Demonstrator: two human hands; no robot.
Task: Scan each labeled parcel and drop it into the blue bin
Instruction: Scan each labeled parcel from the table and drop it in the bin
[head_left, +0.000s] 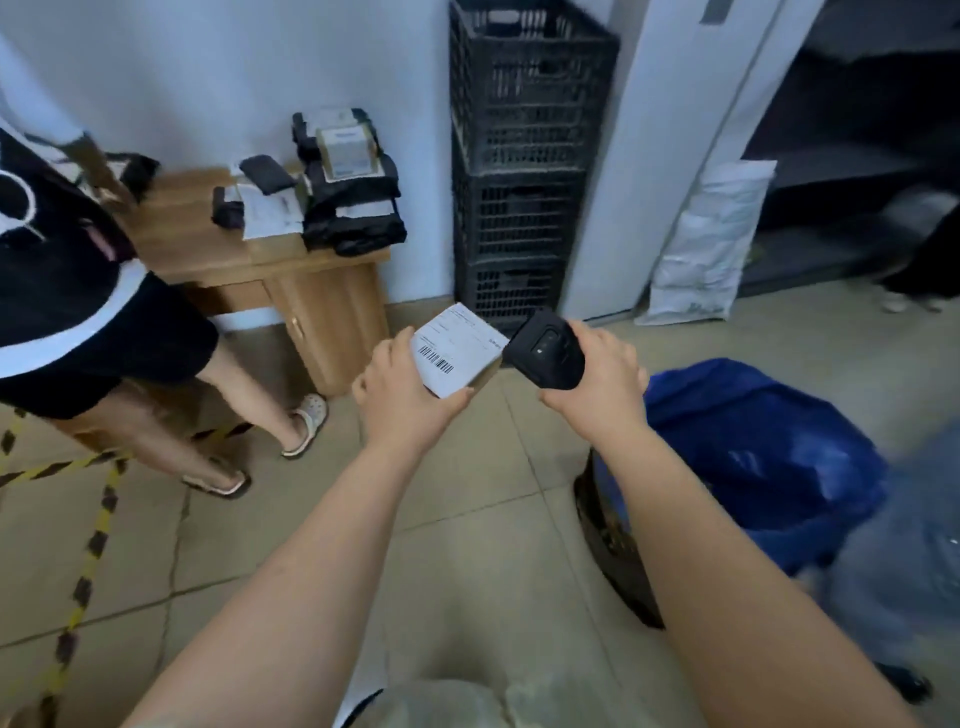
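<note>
The left hand (402, 397) at centre frame grips a parcel (460, 349), a small flat box with a white barcode label facing up. The thumb lies along the parcel's near edge and the fingers curl round its left side and beneath it. The right hand (600, 382), just to the right, is wrapped round a black scanner (544, 354). Its fingers are closed over the far side and its thumb runs underneath. The scanner's front end points at the label and sits right beside the parcel's right edge; whether they touch cannot be told. Both are held in the air above the tiled floor.

The blue bin (758, 457) stands on the floor at right of centre, below and to the right of the right hand, apart from the parcel.

In the upper left a wooden table (182, 223) carries a pile of black parcels (353, 213). Black crates (519, 156) are stacked against the wall at top centre. A white mailer (711, 239) leans further right. Another person (78, 291) stands at the left edge.
</note>
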